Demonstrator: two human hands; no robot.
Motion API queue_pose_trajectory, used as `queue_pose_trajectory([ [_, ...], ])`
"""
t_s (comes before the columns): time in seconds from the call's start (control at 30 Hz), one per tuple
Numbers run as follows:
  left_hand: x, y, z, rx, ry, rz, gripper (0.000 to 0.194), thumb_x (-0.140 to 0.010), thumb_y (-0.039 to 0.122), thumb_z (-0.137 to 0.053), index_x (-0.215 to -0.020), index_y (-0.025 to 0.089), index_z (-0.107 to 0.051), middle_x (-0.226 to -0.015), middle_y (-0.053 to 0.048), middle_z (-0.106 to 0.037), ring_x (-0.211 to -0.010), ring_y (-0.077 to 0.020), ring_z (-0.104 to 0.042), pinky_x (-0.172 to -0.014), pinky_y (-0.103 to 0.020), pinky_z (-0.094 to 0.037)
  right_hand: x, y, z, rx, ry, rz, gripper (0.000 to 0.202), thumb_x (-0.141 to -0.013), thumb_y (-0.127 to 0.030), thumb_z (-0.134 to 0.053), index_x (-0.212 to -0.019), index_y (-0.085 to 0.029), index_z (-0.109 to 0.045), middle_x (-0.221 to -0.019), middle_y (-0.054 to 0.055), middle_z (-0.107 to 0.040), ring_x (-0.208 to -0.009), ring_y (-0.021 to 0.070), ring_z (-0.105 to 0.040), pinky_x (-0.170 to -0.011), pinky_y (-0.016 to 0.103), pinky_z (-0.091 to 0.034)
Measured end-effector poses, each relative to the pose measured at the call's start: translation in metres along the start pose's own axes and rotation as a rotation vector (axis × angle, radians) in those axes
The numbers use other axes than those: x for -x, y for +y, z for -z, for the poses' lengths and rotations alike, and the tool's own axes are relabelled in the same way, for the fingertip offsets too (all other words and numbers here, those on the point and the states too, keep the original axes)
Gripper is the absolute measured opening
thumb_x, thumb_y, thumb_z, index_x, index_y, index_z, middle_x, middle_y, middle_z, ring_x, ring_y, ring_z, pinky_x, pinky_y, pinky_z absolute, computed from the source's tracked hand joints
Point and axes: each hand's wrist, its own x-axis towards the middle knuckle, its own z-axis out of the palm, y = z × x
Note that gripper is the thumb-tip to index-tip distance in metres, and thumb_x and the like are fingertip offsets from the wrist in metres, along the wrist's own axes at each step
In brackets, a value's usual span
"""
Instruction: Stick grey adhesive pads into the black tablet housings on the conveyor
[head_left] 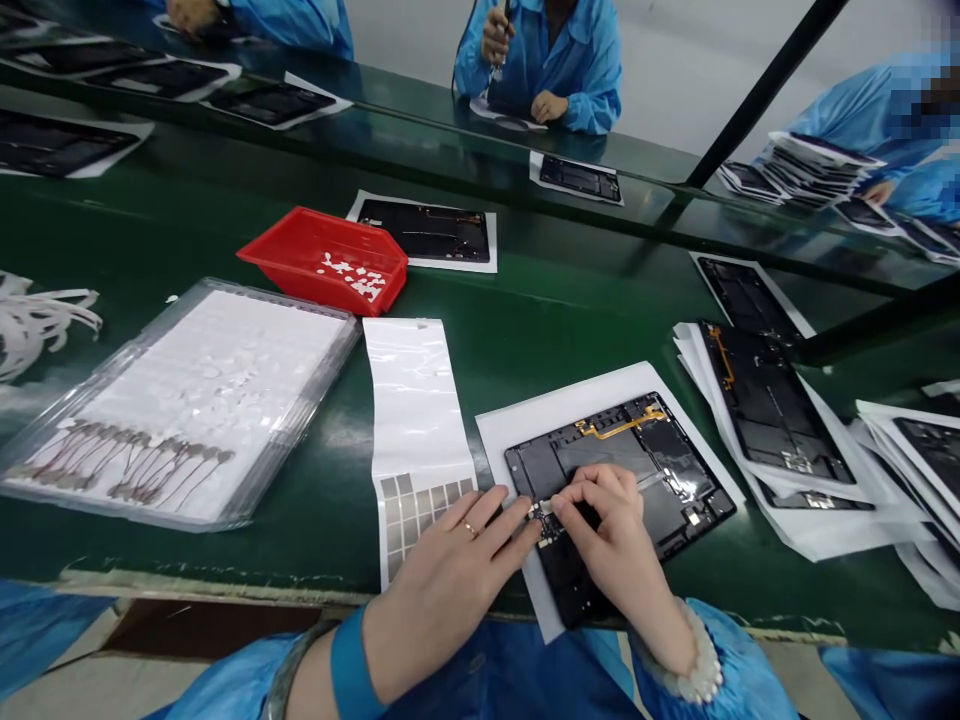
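A black tablet housing [645,470] with an orange flex cable along its top lies on a white sheet [517,430] in front of me. My left hand [457,570] rests with stretched fingers across the housing's left edge, fingertips by the small board parts. My right hand [611,530] is pinched over the same spot, thumb and forefinger together; whatever is between them is too small to make out. Beside my left hand lies a white backing strip [416,400] with grey square stickers [409,510], partly covered by that hand.
A red bin [322,255] holds small white pieces. Left of the strip is a clear tray [247,380] with wired round parts. More housings on sheets are stacked at right [780,410]. A black post [765,95] rises at right. Co-workers in blue sit across the bench.
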Motion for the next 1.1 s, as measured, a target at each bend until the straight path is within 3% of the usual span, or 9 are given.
queue_pose_trajectory([
  [0.43,-0.002,0.0,-0.002,-0.007,0.007,0.015,0.032,-0.094,0.015,-0.043,-0.123,0.019,-0.053,-0.124,-0.005,-0.058,-0.114,-0.0266,-0.05,-0.097,-0.043,-0.04,0.0,0.001,-0.001,-0.038,-0.005,-0.015,0.019,-0.088,-0.026,-0.054,-0.071,-0.023,-0.062,-0.088,0.005,-0.058,-0.096,0.0256,-0.045,-0.087,0.045,-0.035],
  [0.73,-0.014,0.003,-0.003,-0.037,-0.036,0.035,0.046,-0.09,0.044,-0.055,-0.127,0.016,-0.05,-0.118,-0.01,-0.058,-0.111,-0.0281,-0.051,-0.093,-0.042,-0.039,0.0,0.001,-0.001,0.018,0.018,0.02,0.021,-0.088,-0.027,-0.053,-0.07,-0.024,-0.063,-0.088,0.005,-0.058,-0.095,0.0244,-0.047,-0.083,0.042,-0.038],
  [1.03,-0.019,0.004,-0.003,-0.047,-0.025,0.04,0.037,-0.092,0.038,-0.052,-0.122,0.016,-0.053,-0.114,-0.009,-0.059,-0.109,-0.0269,-0.051,-0.092,-0.041,-0.038,-0.003,0.003,0.007,0.028,-0.024,0.083,0.018,-0.09,-0.025,-0.051,-0.076,-0.022,-0.062,-0.09,0.006,-0.058,-0.092,0.0235,-0.049,-0.084,0.042,-0.041],
  [1.1,-0.019,0.005,-0.002,-0.054,-0.02,0.034,0.035,-0.093,0.038,-0.051,-0.12,0.016,-0.053,-0.114,-0.01,-0.059,-0.11,-0.0266,-0.052,-0.092,-0.041,-0.038,-0.005,0.009,0.013,0.029,0.018,0.105,0.016,-0.091,-0.027,-0.049,-0.083,-0.022,-0.063,-0.093,0.007,-0.058,-0.092,0.0234,-0.051,-0.084,0.042,-0.043],
])
